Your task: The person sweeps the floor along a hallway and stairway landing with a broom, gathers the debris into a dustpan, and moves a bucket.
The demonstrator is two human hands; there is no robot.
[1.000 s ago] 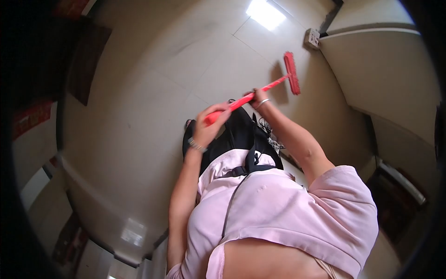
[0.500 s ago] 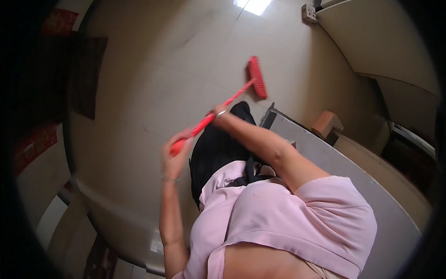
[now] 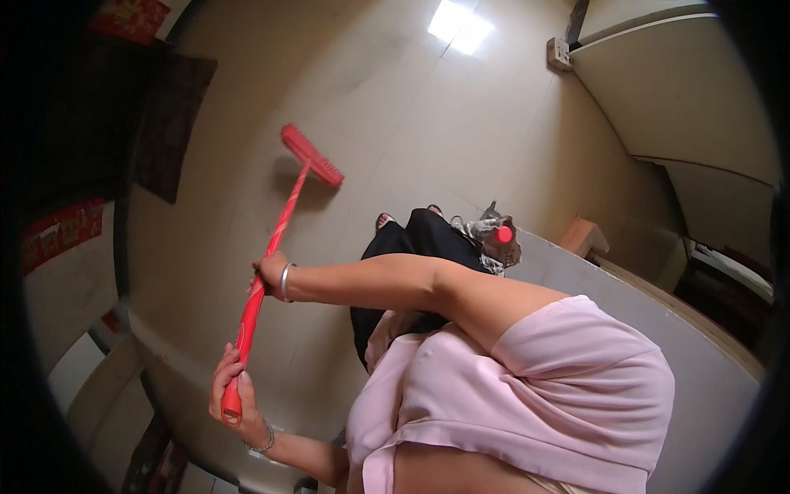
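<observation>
A red broom (image 3: 286,216) with a long handle slants across the left half of the view. Around the middle of its handle my right hand (image 3: 271,273) is closed, a silver bangle at the wrist. My left hand (image 3: 230,390) wraps the thick grip near the handle's lower end, fingers on one side and thumb on the other. The wide bristled broom head (image 3: 313,156) is over the tiled floor (image 3: 387,123), a shadow beside it, ahead and to the left of my feet (image 3: 384,221).
On my right runs a grey surface (image 3: 568,305) with a bottle with a red cap (image 3: 504,235) and crumpled plastic at its near corner. Behind it sits a brownish block (image 3: 581,237). Pale panels (image 3: 658,74) stand at the upper right, dark furniture (image 3: 169,123) at the left.
The broom head has swung from right to left across the floor. Both hands have moved left and toward my body, still on the handle. My feet and the red-capped bottle now show.
</observation>
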